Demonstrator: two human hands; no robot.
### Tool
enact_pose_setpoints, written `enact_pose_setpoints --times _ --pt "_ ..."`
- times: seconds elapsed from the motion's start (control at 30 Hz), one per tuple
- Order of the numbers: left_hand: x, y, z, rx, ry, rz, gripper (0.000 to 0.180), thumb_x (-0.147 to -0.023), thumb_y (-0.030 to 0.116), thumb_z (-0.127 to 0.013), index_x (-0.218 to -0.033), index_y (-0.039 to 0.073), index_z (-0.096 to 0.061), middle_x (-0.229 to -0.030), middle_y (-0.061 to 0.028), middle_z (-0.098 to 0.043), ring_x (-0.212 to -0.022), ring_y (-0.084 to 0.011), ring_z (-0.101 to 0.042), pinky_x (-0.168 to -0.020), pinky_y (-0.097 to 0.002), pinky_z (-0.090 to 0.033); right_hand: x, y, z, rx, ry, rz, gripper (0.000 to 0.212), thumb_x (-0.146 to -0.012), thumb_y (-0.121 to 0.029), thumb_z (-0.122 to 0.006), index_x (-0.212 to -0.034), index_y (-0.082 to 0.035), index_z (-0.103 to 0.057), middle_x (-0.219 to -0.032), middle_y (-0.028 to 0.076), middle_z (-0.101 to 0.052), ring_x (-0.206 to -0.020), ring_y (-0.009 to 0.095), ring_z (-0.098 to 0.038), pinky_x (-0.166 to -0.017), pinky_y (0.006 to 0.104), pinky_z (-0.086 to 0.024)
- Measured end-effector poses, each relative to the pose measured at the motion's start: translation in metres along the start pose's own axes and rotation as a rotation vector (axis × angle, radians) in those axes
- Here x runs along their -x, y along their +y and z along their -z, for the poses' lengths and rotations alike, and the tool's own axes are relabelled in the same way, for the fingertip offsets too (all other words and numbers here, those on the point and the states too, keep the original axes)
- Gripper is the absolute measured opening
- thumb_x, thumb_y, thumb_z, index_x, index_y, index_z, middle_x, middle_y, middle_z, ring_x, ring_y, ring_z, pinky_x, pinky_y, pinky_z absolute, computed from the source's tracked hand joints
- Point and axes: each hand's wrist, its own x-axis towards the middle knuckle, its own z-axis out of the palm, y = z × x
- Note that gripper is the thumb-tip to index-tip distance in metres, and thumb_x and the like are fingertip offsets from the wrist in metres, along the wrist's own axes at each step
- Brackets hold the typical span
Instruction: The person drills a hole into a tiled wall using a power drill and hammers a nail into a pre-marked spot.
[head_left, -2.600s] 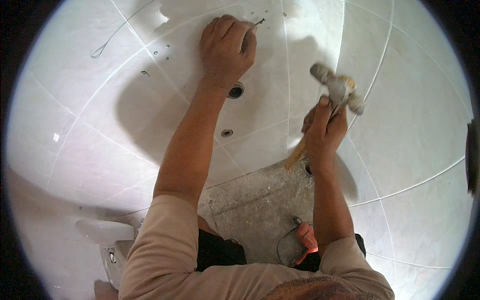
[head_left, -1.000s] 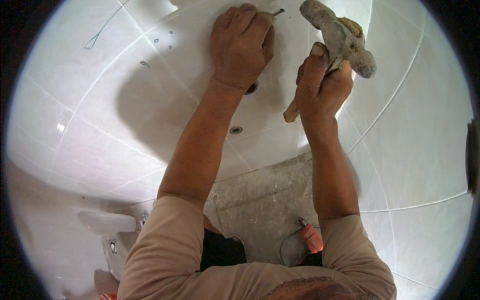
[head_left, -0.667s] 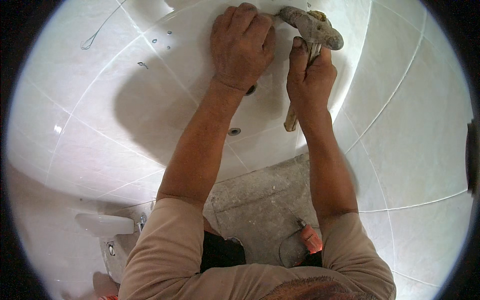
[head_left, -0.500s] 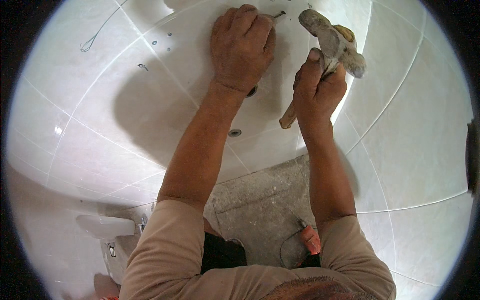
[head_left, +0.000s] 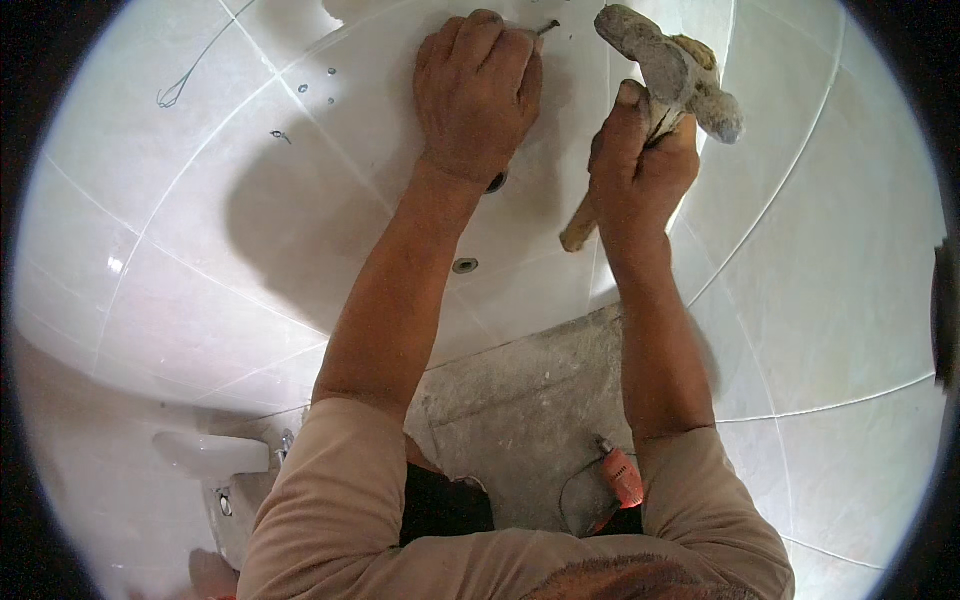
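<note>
Hammer [head_left: 668,75] sits in my closed right hand [head_left: 643,165], apart from the nail [head_left: 550,26] that, from here, I see my left hand [head_left: 475,95] pinching near the tiled wall [head_left: 310,210]

Clock read on the head view, twelve at top. Hammer [head_left: 668,75]: between one and two o'clock from centre, held raised. Head grey, mottled, crusted-looking, both ends blunt and rounded; long axis runs from between ten and eleven to between four and five, with a yellowish-tan patch on its upper side. Handle [head_left: 577,230] brown, wood-like, directed to seven o'clock; middle stretch covered by the grip, butt end exposed. Nail-like pin [head_left: 549,27]: just past twelve, slim, dark, slightly wider tip; exposed end points near two o'clock, remainder hidden in the grip. Pin at nine o'clock from hammer head, near, not touching.
</note>
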Motion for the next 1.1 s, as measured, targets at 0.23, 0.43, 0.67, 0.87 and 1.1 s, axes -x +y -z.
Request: enact_pose_setpoints --times 0.23,0.43,0.67,0.87,1.1 --pt "-0.002 0.008 0.003 -0.007 -0.033 0.026 0.012 -0.077 0.001 -0.070 -0.083 0.002 -0.060 -0.091 -0.0175 -0.059 -0.088 -0.0368 -0.061 -0.080 -0.0465 -0.050 -0.012 0.000 -0.006 0.197 -0.059 0.071 0.029 -0.095 -0.024 -0.065 -0.102 0.002 -0.056 -0.073 0.027 -0.067 -0.070 0.048 -0.068 -0.063 0.0507 -0.054" --pt "0.003 -0.005 -0.001 -0.022 -0.011 0.000 0.014 -0.077 0.005 -0.072 -0.087 0.004 -0.062 -0.092 -0.0165 -0.059 -0.090 -0.0353 -0.062 -0.086 -0.0478 -0.051 0.007 -0.019 0.028 0.257 -0.049 0.005 0.028 -0.099 -0.027 -0.062 -0.096 0.001 -0.057 -0.065 0.016 -0.062 -0.059 0.028 -0.061 -0.054 0.0402 -0.049" --pt "0.064 0.011 0.067 0.352 -0.401 0.290 0.013 -0.084 0.013 -0.074 -0.091 0.005 -0.067 -0.087 -0.0151 -0.066 -0.084 -0.0369 -0.065 -0.079 -0.0461 -0.053 0.158 -0.024 0.103 0.400 -0.438 -0.403 0.025 -0.097 -0.022 -0.060 -0.100 0.003 -0.054 -0.071 0.026 -0.063 -0.064 0.042 -0.066 -0.057 0.0470 -0.050" --pt "0.314 0.032 0.253 0.442 -1.448 0.754 0.016 -0.088 0.014 -0.062 -0.092 -0.001 -0.066 -0.094 -0.0231 -0.064 -0.090 -0.0430 -0.062 -0.083 -0.0524 -0.049 0.318 0.015 0.107 0.535 -1.080 -0.498 0.041 -0.089 -0.022 -0.058 -0.116 0.009 -0.061 -0.083 0.028 -0.068 -0.078 0.043 -0.069 -0.074 0.0488 -0.055" --pt "0.489 0.064 0.434 0.068 -1.488 1.246 0.026 -0.076 0.006 -0.068 -0.101 0.006 -0.074 -0.109 -0.0186 -0.065 -0.093 -0.0417 -0.065 -0.089 -0.0497 -0.053 0.430 0.029 0.084 0.685 -1.782 -0.592 0.034 -0.094 -0.018 -0.058 -0.121 0.002 -0.062 -0.111 0.023 -0.069 -0.100 0.036 -0.068 -0.086 0.0488 -0.053"
